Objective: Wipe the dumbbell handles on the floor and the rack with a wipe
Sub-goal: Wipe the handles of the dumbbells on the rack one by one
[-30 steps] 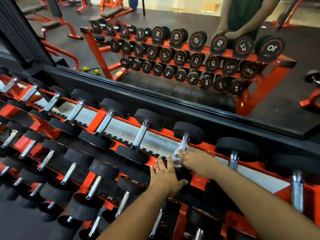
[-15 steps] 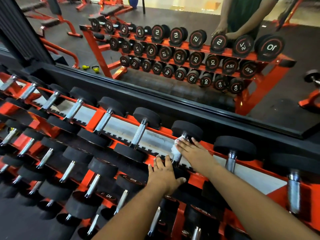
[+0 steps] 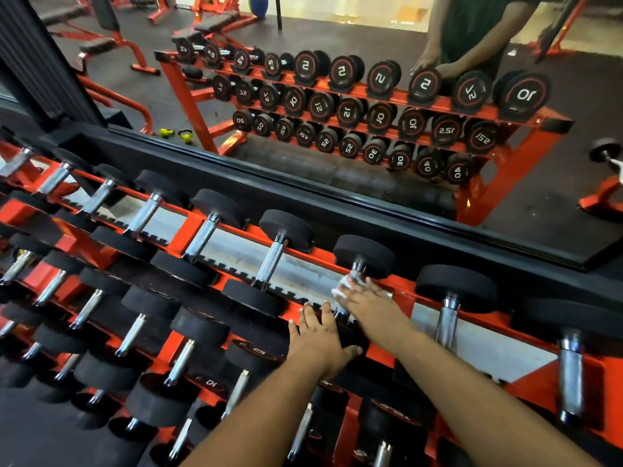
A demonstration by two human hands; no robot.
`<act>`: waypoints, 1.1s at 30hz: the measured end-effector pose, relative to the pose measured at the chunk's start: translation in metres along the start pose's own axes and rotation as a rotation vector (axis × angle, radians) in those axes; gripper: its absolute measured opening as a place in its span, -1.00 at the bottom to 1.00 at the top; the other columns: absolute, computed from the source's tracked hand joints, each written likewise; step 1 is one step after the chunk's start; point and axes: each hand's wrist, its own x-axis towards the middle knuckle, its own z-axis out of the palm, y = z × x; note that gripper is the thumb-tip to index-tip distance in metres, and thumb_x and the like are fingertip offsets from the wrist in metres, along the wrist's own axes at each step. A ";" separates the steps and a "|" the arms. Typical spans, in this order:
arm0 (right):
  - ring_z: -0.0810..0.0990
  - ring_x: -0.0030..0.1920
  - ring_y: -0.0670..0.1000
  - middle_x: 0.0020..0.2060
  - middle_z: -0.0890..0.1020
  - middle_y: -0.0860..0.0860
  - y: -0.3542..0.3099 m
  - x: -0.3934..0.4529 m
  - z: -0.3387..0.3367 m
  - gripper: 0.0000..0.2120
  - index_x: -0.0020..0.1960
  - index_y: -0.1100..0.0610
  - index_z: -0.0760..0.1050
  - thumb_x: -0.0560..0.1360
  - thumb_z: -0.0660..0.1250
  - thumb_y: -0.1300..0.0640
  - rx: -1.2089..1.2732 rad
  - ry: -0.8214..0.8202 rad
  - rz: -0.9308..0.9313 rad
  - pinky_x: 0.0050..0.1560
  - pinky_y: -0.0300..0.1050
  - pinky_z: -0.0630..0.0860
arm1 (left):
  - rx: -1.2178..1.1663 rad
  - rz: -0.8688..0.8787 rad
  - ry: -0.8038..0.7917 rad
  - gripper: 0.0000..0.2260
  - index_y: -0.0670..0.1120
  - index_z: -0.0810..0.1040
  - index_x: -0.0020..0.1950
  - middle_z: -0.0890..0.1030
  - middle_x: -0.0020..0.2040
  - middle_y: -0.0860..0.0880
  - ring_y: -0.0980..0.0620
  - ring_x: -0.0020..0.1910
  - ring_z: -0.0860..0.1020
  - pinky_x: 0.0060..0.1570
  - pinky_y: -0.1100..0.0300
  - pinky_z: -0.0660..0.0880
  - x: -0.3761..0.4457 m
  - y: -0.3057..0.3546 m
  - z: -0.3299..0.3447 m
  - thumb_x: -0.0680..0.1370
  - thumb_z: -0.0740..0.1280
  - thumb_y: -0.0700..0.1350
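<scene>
White wipe (image 3: 345, 287) under right hand (image 3: 372, 306) has slid up the handle (image 3: 358, 268); fingers still wrapped.

A crumpled white wipe (image 3: 349, 287) wraps the chrome dumbbell handle (image 3: 357, 268) at centre right, on the orange rack's (image 3: 413, 287) top row.

A white wipe (image 3: 347, 287) is being pressed round the chrome handle (image 3: 356, 268) of a top-row dumbbell (image 3: 364, 256) by the right hand (image 3: 374, 306). The dumbbell's near head (image 3: 347, 335) is being covered by the left hand (image 3: 320, 338), fingers spread flat. The orange rack (image 3: 188, 227) is being reflected in the mirror (image 3: 337, 96) behind
</scene>
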 end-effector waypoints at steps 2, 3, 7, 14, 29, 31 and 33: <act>0.09 0.61 -0.03 0.57 0.27 -0.08 0.005 -0.006 0.000 -0.41 0.60 -0.06 0.21 0.60 0.22 0.19 -0.044 -0.035 -0.157 0.55 0.08 -0.13 | -0.002 0.003 -0.002 0.00 -0.08 -0.30 0.64 -0.22 0.63 -0.32 -0.24 0.63 -0.21 0.58 -0.23 -0.17 0.001 0.000 0.001 0.54 0.21 0.41; 0.17 0.59 -0.02 0.55 0.33 -0.08 0.011 -0.007 -0.003 -0.40 0.58 -0.06 0.25 0.57 0.27 0.18 -0.093 -0.020 -0.208 0.57 0.13 -0.03 | 0.000 0.004 -0.005 0.00 -0.09 -0.31 0.64 -0.23 0.63 -0.32 -0.25 0.63 -0.21 0.58 -0.23 -0.17 0.001 0.000 0.002 0.54 0.20 0.41; 0.20 0.58 0.06 0.55 0.34 0.01 0.022 0.003 -0.015 -0.33 0.60 0.03 0.20 0.50 0.15 0.30 -0.182 0.076 -0.017 0.57 0.16 0.13 | 0.004 0.000 -0.003 -0.01 -0.08 -0.32 0.64 -0.25 0.62 -0.31 -0.24 0.63 -0.23 0.58 -0.23 -0.17 0.000 0.000 0.000 0.55 0.19 0.42; 0.25 0.56 -0.04 0.50 0.41 -0.05 0.006 0.004 -0.009 -0.43 0.53 -0.03 0.34 0.54 0.31 0.19 -0.118 0.002 -0.171 0.58 0.12 -0.04 | -0.007 0.009 0.006 -0.01 -0.08 -0.31 0.64 -0.24 0.62 -0.32 -0.25 0.63 -0.22 0.58 -0.24 -0.17 0.001 -0.001 0.002 0.55 0.20 0.40; 0.29 0.54 0.00 0.53 0.35 -0.02 0.035 -0.001 -0.009 -0.30 0.56 0.01 0.32 0.44 0.33 0.28 -0.164 -0.050 -0.159 0.53 0.15 0.22 | 0.009 0.009 0.012 -0.01 -0.09 -0.31 0.64 -0.23 0.62 -0.32 -0.25 0.63 -0.21 0.57 -0.24 -0.17 0.002 -0.001 0.004 0.55 0.19 0.42; 0.18 0.58 0.03 0.59 0.19 0.02 0.025 0.001 -0.011 -0.27 0.62 0.07 0.16 0.47 0.19 0.32 -0.166 0.003 0.004 0.56 0.11 0.08 | 0.008 0.007 0.016 -0.01 -0.08 -0.31 0.64 -0.23 0.63 -0.32 -0.25 0.63 -0.22 0.57 -0.24 -0.17 0.002 -0.001 0.003 0.54 0.19 0.43; 0.11 0.60 0.05 0.61 0.12 0.02 0.016 -0.001 -0.001 -0.29 0.63 0.06 0.11 0.47 0.00 0.30 -0.127 0.027 0.023 0.57 0.11 0.04 | 0.006 0.006 0.016 -0.01 -0.08 -0.30 0.65 -0.23 0.63 -0.32 -0.25 0.63 -0.21 0.57 -0.24 -0.16 0.002 -0.001 0.003 0.54 0.19 0.42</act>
